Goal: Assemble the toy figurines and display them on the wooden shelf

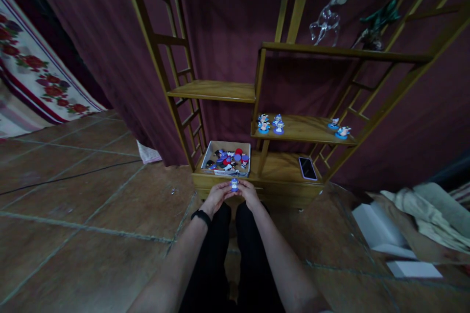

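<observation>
Between my two hands, just in front of the cabinet's lower edge, a small purple-and-white figurine (234,185) stands upright. My left hand (219,192) grips it from the left, fingers closed around its base. From the other side my right hand (248,192) pinches it as well. Just beyond the hands sits an open cardboard box (231,174) filled with several jumbled figurines (229,160) on red, purple and dark bases. Two purple figurines (278,126) and two on blue bases (263,126) stand at the left of the middle shelf.
The wooden display shelf (213,90) spans the front. Two blue-based figurines (342,132) stand at the middle shelf's right end. Below lies a phone (307,168). A glass deer (326,22) and a green ornament (380,22) occupy the upper shelf. White boxes (382,232) lie on the floor at right.
</observation>
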Motion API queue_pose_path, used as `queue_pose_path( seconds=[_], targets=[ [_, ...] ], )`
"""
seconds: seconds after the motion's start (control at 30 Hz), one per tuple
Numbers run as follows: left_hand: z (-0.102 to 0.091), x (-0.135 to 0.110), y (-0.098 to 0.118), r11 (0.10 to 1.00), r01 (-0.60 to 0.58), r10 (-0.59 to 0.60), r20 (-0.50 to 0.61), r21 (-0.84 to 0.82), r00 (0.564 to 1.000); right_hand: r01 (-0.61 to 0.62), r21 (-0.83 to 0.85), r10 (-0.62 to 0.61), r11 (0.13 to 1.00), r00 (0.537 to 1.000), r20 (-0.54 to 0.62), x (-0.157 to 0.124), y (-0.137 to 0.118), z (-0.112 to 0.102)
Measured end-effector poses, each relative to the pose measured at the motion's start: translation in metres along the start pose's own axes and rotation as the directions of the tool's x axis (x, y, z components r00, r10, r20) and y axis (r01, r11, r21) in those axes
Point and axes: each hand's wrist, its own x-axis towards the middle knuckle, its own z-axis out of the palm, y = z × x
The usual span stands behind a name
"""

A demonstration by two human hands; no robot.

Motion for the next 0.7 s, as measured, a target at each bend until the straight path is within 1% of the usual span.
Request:
queue_pose_path(
  seconds=[0.17, 0.33, 0.5, 0.6, 0.7],
  targets=[
    [-0.0012, -0.0032, 0.0034, 0.999, 0.018, -0.018, 0.018, -0.030, 1.000, -0.008, 0.015, 0.007, 1.000, 0.997, 0.082, -0.0071, -0.0049, -0.0021],
    [-0.0016, -0.0030, 0.0024, 0.999, 0.012, -0.012, 0.019, -0.029, 1.000, -0.008, 0.020, 0.006, 1.000, 0.992, 0.125, -0.0081, -0.0048, -0.0037],
    [-0.0003, -0.0005, 0.0004, 1.000, 0.005, -0.006, -0.019, -0.007, 1.000, -0.035, 0.017, 0.032, 0.999, 0.990, 0.138, -0.0021, -0.0012, -0.0053],
    [0.0023, -0.0011, 0.0031, 1.000, 0.014, -0.014, -0.015, -0.010, 1.000, -0.041, 0.001, 0.041, 0.999, 0.990, 0.133, -0.0004, -0.0005, -0.0049],
    [0.0055, -0.0032, 0.0048, 1.000, -0.008, 0.008, 0.002, -0.002, 1.000, 0.008, -0.047, -0.004, 0.999, 0.995, 0.097, -0.0019, 0.0017, -0.0016]
  ],
)
